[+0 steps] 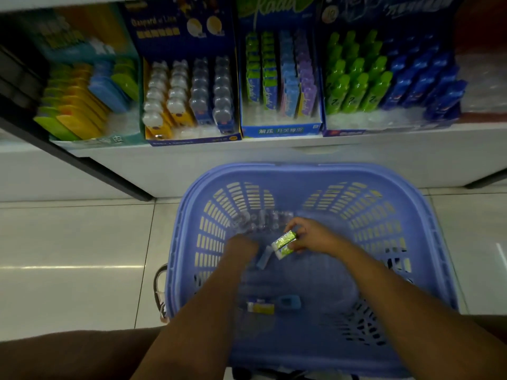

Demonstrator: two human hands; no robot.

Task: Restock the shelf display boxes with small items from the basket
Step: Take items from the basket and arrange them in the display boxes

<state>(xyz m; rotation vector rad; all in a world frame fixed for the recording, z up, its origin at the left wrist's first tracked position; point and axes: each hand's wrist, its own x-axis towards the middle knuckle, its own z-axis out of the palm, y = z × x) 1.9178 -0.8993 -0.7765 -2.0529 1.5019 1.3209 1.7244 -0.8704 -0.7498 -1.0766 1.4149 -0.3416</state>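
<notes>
Two hands reach into the purple plastic basket (301, 171). The right hand (310, 237) pinches a small green pack (285, 242), shiny and brick-shaped, its long side running from near left to far right. The left hand (242, 246) is blurry beside a little blue piece (264, 259); its grip cannot be told. The cardboard box (281, 130) with matching green packs sits far, straight ahead on the white shelf (384, 149).

Pale, glossy floor tiles (74, 237) with thin grout lines run up to a white shelf unit (192, 168). A dark slanted post (82, 163) crosses the unit's left side, and 1 more dark piece (485, 180) shows at right. A light streak (82, 267) reflects off the tiles.
</notes>
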